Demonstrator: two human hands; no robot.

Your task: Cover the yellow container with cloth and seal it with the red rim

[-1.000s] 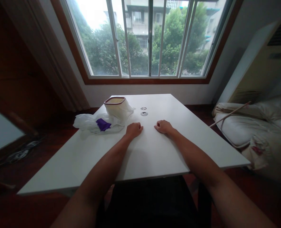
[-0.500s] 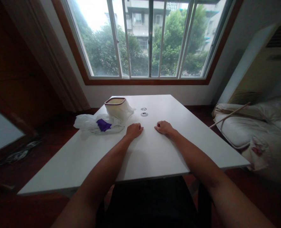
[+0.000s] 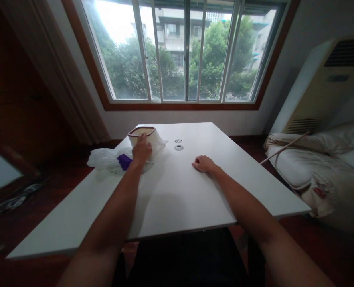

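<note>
A small cream bin (image 3: 131,139) with a brown rim stands at the far left part of the white table (image 3: 182,199). My left hand (image 3: 142,150) is in front of it, fingers stretched up to the near rim; whether they touch it is hard to tell. Thin translucent plastic bag material (image 3: 100,158) lies crumpled beside and around the bin. On it rests a dark purple piece (image 3: 124,162), partly behind my left wrist. My right hand (image 3: 204,164) lies on the table, fingers curled in a loose fist, with nothing visible in it.
Two round fittings, one a metal-rimmed disc (image 3: 178,148), sit in the tabletop between my hands. A padded sofa (image 3: 296,159) with a thin stick (image 3: 284,148) on it stands to the right. Beyond the table is a window (image 3: 179,71); a tall air conditioner (image 3: 323,87) stands right of it.
My left hand has moved left and forward from the table to the bin, its fingers going from curled to stretched out. My right hand stays in place; the view has shifted slightly.
</note>
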